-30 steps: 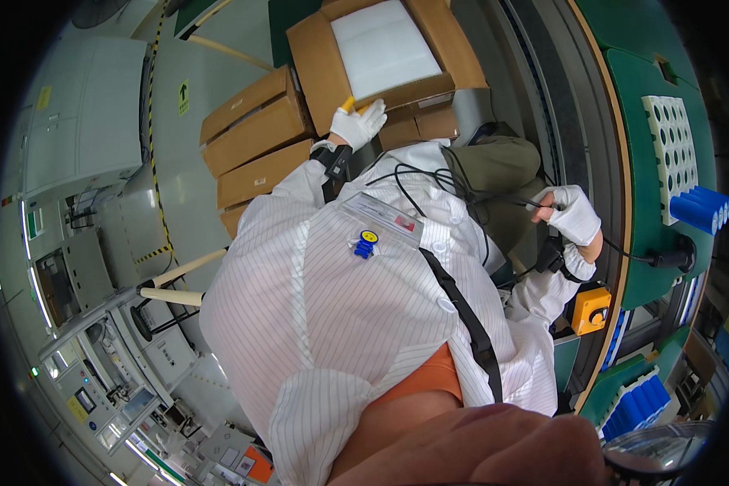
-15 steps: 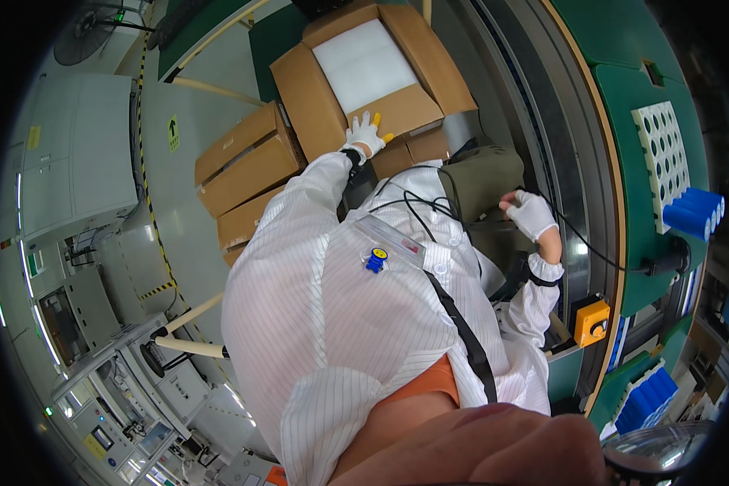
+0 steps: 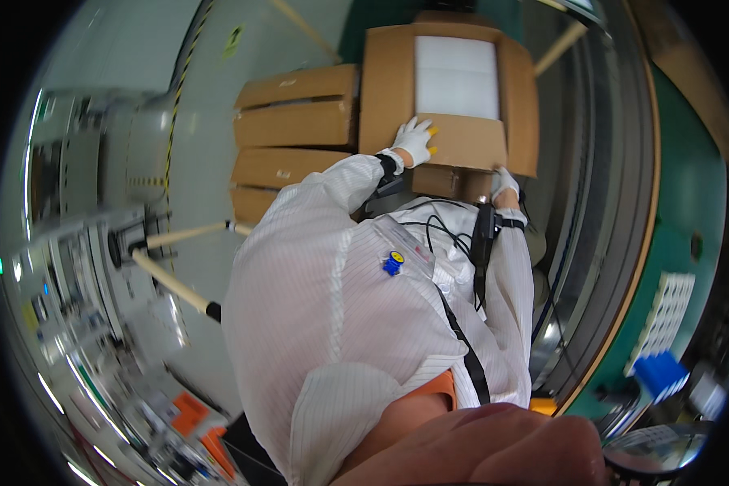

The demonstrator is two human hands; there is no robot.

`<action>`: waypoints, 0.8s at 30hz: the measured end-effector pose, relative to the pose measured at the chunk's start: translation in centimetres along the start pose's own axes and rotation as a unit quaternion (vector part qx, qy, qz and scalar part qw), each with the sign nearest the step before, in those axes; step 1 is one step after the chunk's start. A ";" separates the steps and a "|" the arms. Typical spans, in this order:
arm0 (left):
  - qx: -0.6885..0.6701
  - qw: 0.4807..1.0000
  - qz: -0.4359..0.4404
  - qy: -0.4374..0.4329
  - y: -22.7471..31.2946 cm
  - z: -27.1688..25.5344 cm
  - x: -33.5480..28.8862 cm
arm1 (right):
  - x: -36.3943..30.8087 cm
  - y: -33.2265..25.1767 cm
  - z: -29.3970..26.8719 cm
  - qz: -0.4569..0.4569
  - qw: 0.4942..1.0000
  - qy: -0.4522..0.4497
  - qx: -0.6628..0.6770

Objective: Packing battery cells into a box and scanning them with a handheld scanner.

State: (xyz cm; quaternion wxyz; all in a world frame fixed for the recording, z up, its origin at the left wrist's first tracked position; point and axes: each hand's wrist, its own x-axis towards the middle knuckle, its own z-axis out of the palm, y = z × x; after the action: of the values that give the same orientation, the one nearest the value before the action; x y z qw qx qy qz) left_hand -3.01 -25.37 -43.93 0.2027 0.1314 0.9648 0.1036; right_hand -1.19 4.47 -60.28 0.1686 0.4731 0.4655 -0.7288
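An open cardboard box (image 3: 390,97) stands ahead of me, with flat white foam sheeting (image 3: 458,77) showing inside it. My left hand (image 3: 415,142), in a white glove with yellow fingertips, lies with spread fingers on the left part of the near flap (image 3: 462,142). At that flap's right corner is my right hand (image 3: 505,185), also gloved in white. Its fingers are closed at the corner edge, partly hidden and a little blurred. A dark device (image 3: 483,231) with a black strap sits at my right wrist.
Closed cardboard cartons (image 3: 296,121) are stacked left of the open box. On the right, a conveyor track runs beside a green bench (image 3: 680,194), which carries a white holed tray (image 3: 664,312) and blue cylinders (image 3: 660,375). Pale tubular bars (image 3: 170,279) stand at the left.
My right hand has moved from beside the conveyor to the box's near right corner. My left hand stays on the flap. The whole view has turned, so the box appears straighter.
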 end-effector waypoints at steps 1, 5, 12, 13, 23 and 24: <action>-0.032 0.993 -0.071 0.083 -2.0 1.0 -1.4 | -0.4 0.4 1.0 -0.001 0.999 -0.043 0.006; -0.063 0.924 -0.335 0.175 -7.6 1.0 -2.3 | -3.5 -0.2 0.9 -0.058 0.996 -0.067 -0.031; -0.389 0.820 -0.409 0.098 -18.3 7.6 -3.5 | -2.4 -0.2 1.0 -0.036 0.986 -0.119 0.114; -0.372 0.827 -0.409 0.103 -17.7 8.1 -2.3 | -0.9 0.1 -0.6 -0.036 0.983 -0.128 0.125; -0.034 0.945 -0.154 -0.286 -20.2 4.6 -7.3 | 1.8 4.2 -8.8 0.102 0.977 -0.140 0.126; -0.021 0.942 -0.219 -0.255 -18.8 1.9 -6.8 | 1.7 4.6 -9.5 0.098 0.980 -0.128 0.116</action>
State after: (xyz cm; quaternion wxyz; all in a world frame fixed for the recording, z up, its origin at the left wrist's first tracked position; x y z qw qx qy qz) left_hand -0.18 -44.84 -47.87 0.4619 -0.0657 0.8836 0.0394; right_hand 6.16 10.40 -65.23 0.2416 0.4360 0.3038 -0.8119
